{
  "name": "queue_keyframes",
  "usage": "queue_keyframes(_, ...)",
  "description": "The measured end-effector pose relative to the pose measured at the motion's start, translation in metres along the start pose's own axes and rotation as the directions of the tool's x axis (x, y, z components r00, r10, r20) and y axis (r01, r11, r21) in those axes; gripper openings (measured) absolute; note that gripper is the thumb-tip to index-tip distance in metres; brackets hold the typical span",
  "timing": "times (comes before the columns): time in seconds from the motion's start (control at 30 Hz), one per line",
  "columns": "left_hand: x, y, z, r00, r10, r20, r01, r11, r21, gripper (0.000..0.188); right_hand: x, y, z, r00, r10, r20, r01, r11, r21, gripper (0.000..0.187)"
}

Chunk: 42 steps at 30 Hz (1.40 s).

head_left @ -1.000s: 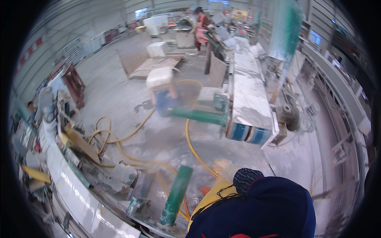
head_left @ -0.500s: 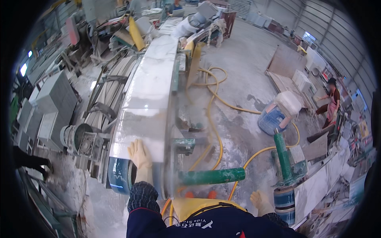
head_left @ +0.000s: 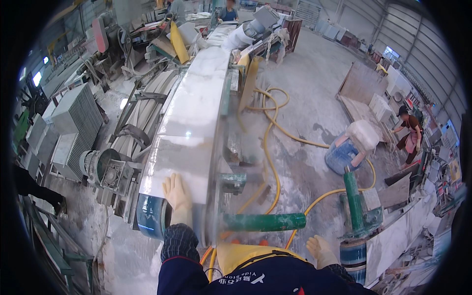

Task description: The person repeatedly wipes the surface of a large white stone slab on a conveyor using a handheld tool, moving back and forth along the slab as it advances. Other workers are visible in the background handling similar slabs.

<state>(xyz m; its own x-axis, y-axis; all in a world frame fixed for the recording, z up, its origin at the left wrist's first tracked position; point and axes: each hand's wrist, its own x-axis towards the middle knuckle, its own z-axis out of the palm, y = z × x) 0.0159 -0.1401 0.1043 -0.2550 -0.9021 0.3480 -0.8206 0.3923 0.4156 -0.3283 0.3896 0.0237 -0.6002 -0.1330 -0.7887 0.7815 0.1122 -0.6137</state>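
Observation:
My left hand [head_left: 178, 194], in a cream rubber glove, lies flat with fingers stretched on the near end of a wet, pale stone slab [head_left: 174, 160]. This slab rests on a long belt conveyor, just before its blue end roller [head_left: 149, 216]. A second pale slab [head_left: 191, 105] lies end to end beyond it. My right hand [head_left: 322, 250], gloved alike, hangs low at my right side with fingers apart and nothing visible in it. Nearest to it stands another blue roller [head_left: 353, 254]. A green tube [head_left: 265, 222] juts out between my hands.
Yellow hose [head_left: 275, 182] snakes across the wet floor beside a blue barrel [head_left: 339, 153]. A motor [head_left: 101, 164] and stacked slabs [head_left: 73, 130] stand left of the conveyor. One co-worker [head_left: 410, 132] is at the right, another [head_left: 228, 14] at the far end.
The whole view has shifted slightly, so the surroundings sit further right. My left hand stays flat on the slab, and my right hand stays low at my side.

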Motion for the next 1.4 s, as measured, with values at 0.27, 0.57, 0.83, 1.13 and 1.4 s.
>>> queue_keyframes(0.27,-0.004,0.001,-0.006,1.000,0.014,0.000,-0.014,1.000,0.016,0.043,-0.002,0.000,0.009,1.000,0.006,-0.017,-0.007,1.000,-0.029,0.042)
queue_keyframes(0.57,-0.009,-0.002,-0.007,1.000,0.016,0.021,-0.016,0.999,0.035,0.045,-0.001,0.007,0.014,0.998,0.039,-0.040,-0.039,0.999,-0.012,0.041)
queue_keyframes(0.83,-0.013,0.001,-0.012,0.999,0.032,-0.004,-0.031,0.999,0.038,0.042,0.003,0.013,0.019,0.999,0.035,0.013,-0.035,0.998,-0.054,0.039)
queue_keyframes(1.13,-0.017,0.003,-0.016,0.998,0.035,-0.054,-0.035,0.999,0.005,0.040,-0.004,0.012,0.025,0.999,0.044,0.022,-0.043,0.998,-0.041,0.039)
queue_keyframes(1.4,-0.022,0.003,-0.022,1.000,0.028,-0.002,-0.028,0.999,0.045,0.042,-0.002,0.012,0.026,0.997,0.062,0.037,-0.061,0.998,-0.028,0.039)
